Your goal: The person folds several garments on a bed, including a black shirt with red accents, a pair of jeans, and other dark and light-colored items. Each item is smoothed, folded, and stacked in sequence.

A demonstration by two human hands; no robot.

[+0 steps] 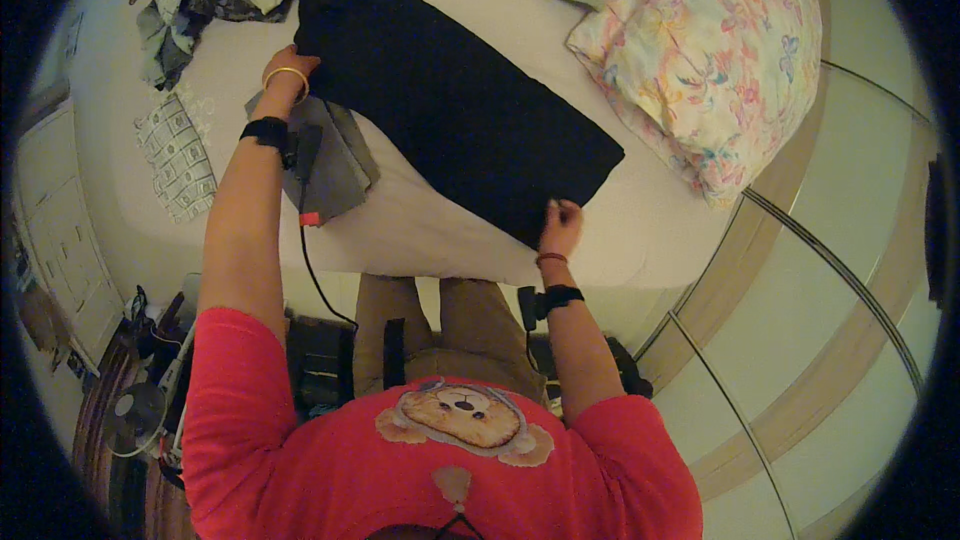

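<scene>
Black garment (455,105), flat across bed (420,230): left hand (290,70) presses far end; right hand (562,223) fingers pinch near-edge corner, keeping it taut.

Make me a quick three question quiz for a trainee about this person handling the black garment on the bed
1. True or false: the black garment lies spread flat on the bed.
2. Which hand pinches the garment's near end? A) left hand B) right hand
3. Fill in: beside the garment, toward the right, lies a floral ____.

Key:
1. True.
2. B; the left hand rests at the far end, by the folded grey cloth.
3. Pillow.
</scene>
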